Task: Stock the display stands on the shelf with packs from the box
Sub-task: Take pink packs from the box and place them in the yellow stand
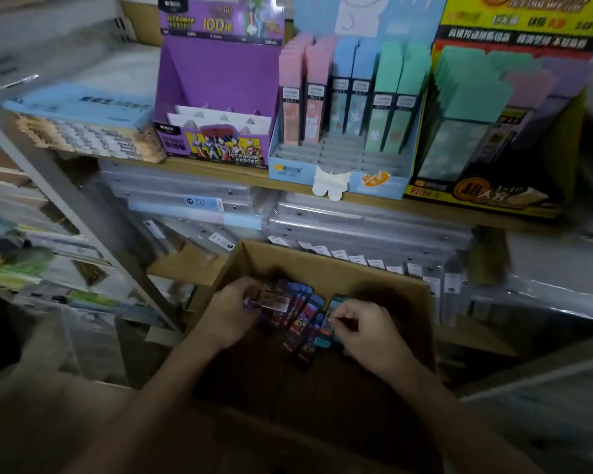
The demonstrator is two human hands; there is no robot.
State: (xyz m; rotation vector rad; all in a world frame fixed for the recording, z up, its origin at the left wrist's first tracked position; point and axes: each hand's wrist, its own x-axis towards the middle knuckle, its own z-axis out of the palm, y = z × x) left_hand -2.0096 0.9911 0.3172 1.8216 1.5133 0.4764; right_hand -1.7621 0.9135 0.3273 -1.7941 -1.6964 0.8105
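Both my hands reach into an open cardboard box [326, 265] low in the view. My left hand [226, 319] grips a fanned bundle of purple and red packs [298, 309] at its left end. My right hand [363, 326] pinches a blue-edged pack [326, 323] at the bundle's right side. Up on the wooden shelf [226, 174] stands a purple display stand [216, 107] holding only white dividers. Beside it a light blue stand [339, 172] has pink, blue and green packs [350, 94] in its back rows, and its front rows are bare.
A yellow and black stand [493, 186] full of packs sits at the shelf's right end. A stack of flat blue-topped boxes [83, 121] lies at the left. Clear plastic folders [356, 220] fill the level below, behind the box. A metal shelf upright [65, 200] slants at left.
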